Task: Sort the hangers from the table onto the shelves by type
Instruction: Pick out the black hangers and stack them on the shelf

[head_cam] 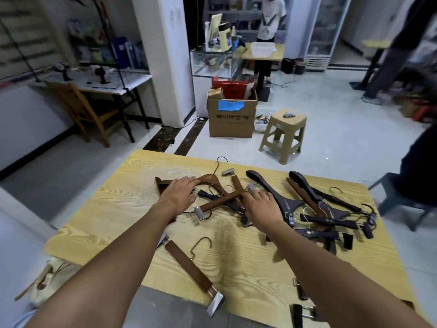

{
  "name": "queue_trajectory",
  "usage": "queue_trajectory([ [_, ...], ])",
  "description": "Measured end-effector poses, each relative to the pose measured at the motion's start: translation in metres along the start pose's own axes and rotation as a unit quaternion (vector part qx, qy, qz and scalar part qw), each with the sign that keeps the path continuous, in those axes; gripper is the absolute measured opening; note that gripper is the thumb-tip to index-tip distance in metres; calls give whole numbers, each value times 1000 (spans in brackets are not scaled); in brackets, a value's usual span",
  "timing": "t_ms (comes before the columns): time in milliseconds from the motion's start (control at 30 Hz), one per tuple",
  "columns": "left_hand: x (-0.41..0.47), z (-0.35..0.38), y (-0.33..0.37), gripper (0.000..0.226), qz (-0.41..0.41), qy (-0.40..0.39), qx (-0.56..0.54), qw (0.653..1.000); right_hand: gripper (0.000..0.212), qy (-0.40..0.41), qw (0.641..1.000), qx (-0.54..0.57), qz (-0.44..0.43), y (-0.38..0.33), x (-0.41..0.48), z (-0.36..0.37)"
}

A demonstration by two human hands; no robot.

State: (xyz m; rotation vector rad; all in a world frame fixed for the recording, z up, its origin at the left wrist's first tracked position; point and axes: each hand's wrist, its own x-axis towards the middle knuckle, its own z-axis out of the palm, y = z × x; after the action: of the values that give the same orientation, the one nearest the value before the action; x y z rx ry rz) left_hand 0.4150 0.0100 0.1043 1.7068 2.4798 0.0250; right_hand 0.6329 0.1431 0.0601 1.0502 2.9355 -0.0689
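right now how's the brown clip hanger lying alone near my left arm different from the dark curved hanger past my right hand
The brown clip hanger is a straight flat bar of mid-brown wood; the dark curved hanger is near-black with broad curved shoulders. The brown clip hanger lies by itself on bare table, one metal clip overhanging the near edge; the dark curved hanger lies amid the tangled pile, overlapping others. Both lie flat, and neither is being held.
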Motion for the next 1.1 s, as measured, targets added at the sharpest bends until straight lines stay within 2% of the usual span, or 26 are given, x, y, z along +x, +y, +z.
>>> queue_trajectory([
  [400, 92, 35, 86, 50, 56, -20, 3, 998, 52, -59, 995, -3, 79, 121, -8, 34],
  [500, 125, 45, 115, 52, 73, -36, 9, 997, 63, -78, 994, -1, 82, 158, -5, 46],
  [733, 196, 90, 187, 55, 136, -92, 46, 985, 70, -147, 988, 47, 23, 231, 11, 81],
  [967, 234, 123, 220, 54, 162, -142, 92, 972, 68, -230, 969, 60, -68, 254, 27, 97],
  [1100, 248, 133, 226, 60, 163, -166, 124, 965, 71, -226, 970, 55, -70, 257, 26, 107],
])
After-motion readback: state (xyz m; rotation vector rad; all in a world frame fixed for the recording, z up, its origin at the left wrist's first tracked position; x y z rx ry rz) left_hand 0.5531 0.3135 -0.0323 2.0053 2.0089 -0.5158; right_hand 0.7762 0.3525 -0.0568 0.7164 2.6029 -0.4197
